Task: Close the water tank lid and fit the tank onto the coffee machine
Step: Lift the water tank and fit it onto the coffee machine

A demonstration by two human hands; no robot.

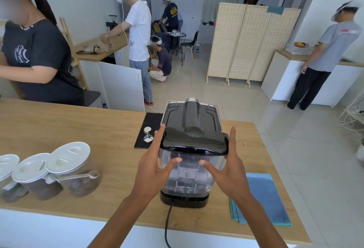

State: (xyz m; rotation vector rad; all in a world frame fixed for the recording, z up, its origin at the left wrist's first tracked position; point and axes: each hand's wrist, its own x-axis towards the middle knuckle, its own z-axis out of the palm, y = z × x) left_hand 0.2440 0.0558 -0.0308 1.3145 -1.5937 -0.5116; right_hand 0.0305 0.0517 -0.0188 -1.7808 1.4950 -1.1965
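I've got both hands on the clear plastic water tank with its glossy black lid. Lid sits flat on the tank rim, closed. Tank stands upright at the back of the black and silver coffee machine, directly over the machine's black base, on the light wooden counter. Can't tell if it is fully seated.

My left hand is spread open against the tank's left wall, fingers reaching up past the lid edge, thumb across the near face. My right hand mirrors it on the right wall, thumb on the near face too. Both press the tank between flat palms, fingers not curled, thumbs close but apart.

Black power cable runs from the base toward me over the counter edge.

Left of the machine: black rubber tamping mat with a silver metal tamper upright on it. Further left, three glass jars with white lids, dark grounds inside, a scoop on the nearest one. Folded blue cloth lies just right of the machine base.

Several people stand or crouch in the room behind the counter.
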